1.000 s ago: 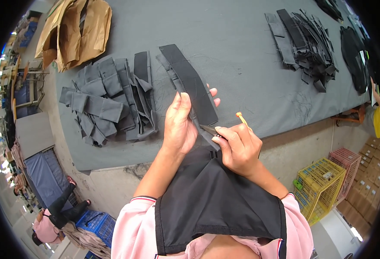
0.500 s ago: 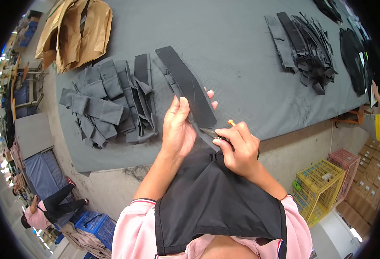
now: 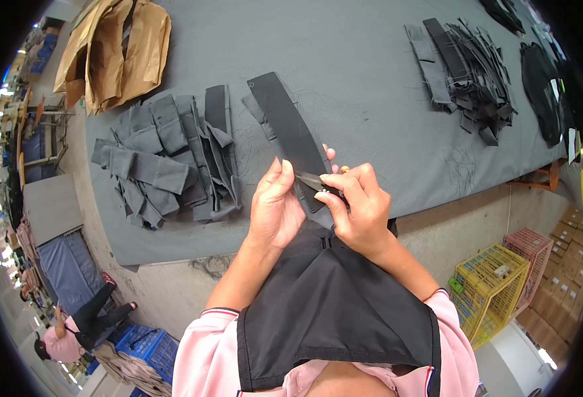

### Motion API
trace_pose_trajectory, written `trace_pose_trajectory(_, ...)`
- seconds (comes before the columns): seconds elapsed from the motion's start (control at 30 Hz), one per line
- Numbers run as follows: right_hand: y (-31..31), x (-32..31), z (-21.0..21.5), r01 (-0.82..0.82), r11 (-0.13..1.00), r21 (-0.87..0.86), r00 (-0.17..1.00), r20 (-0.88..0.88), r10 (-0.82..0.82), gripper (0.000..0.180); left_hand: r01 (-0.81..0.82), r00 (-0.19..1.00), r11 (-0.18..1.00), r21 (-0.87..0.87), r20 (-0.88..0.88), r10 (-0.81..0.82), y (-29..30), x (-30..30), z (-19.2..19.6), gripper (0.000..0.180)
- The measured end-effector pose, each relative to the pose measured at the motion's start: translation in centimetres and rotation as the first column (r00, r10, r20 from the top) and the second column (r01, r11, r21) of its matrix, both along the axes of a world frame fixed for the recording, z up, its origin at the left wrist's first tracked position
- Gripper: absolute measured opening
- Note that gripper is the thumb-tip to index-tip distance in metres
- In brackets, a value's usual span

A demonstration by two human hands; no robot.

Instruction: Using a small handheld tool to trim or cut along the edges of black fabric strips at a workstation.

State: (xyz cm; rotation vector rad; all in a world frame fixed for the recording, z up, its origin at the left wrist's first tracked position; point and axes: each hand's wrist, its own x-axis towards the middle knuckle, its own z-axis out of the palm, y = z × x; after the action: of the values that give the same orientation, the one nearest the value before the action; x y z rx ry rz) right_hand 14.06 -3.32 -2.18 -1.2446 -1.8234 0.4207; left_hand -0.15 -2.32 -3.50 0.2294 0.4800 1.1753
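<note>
My left hand [image 3: 273, 213] is closed on a long dark grey fabric strip [image 3: 285, 116], thumb on the near side and fingertips showing past its right edge. The strip slants from the table's middle down toward my black apron [image 3: 331, 304]. In my right hand [image 3: 363, 210] is a pair of thread snips [image 3: 310, 179], its blades pointing left across the strip, close to my left thumb. Part of the snips' handle is hidden under my fingers. Loose threads stick out along the strip's edges.
Left of my hands lies a heap of grey fabric pieces [image 3: 149, 165], with a brown paper bag [image 3: 113, 56] behind it. Another pile of strips [image 3: 470, 76] is at the far right of the grey table [image 3: 358, 66]. A yellow crate [image 3: 490, 288] stands below the table edge. A person [image 3: 63, 337] sits at far left.
My right hand and the snips have moved up and left along the strip, nearer my left thumb. The strip's far end has shifted slightly right.
</note>
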Motion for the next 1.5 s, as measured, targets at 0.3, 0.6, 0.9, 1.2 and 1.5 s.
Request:
trace_pose_trajectory(0.3, -1.3, 1.5, -0.5, 0.098, 0.993, -0.063, 0.995, 0.002, -0.098, 0.024, 0.002, 1.0, 0.997, -0.073, -0.005, -0.002, -0.2, -0.3, 0.2, 0.037)
trace_pose_trajectory(0.6, -0.4, 1.8, -0.2, 0.108, 0.994, -0.033, 0.993, -0.034, -0.109, 0.025, -0.016, 0.992, 0.996, -0.088, -0.129, 0.004, -0.4, -0.3, 0.4, 0.036)
trace_pose_trajectory(0.9, -1.0, 2.1, 0.0, 0.1, 0.995, -0.013, 0.995, 0.024, -0.1, 0.023, -0.007, 0.981, 0.991, -0.132, -0.194, -0.019, -0.5, 0.0, 1.1, 0.036)
trace_pose_trajectory(1.2, -2.1, 3.1, 0.1, 0.091, 0.994, -0.068, 0.994, -0.054, -0.095, 0.024, 0.001, 0.98, 0.991, -0.137, -0.195, -0.028, -0.3, -0.2, 1.1, 0.036)
trace_pose_trajectory(1.5, -1.4, 2.7, -0.8, 0.063, 0.998, -0.001, 0.99, -0.123, -0.063, 0.024, 0.039, 0.988, 0.982, -0.185, -0.139, -0.065, -0.7, -0.4, 0.9, 0.037)
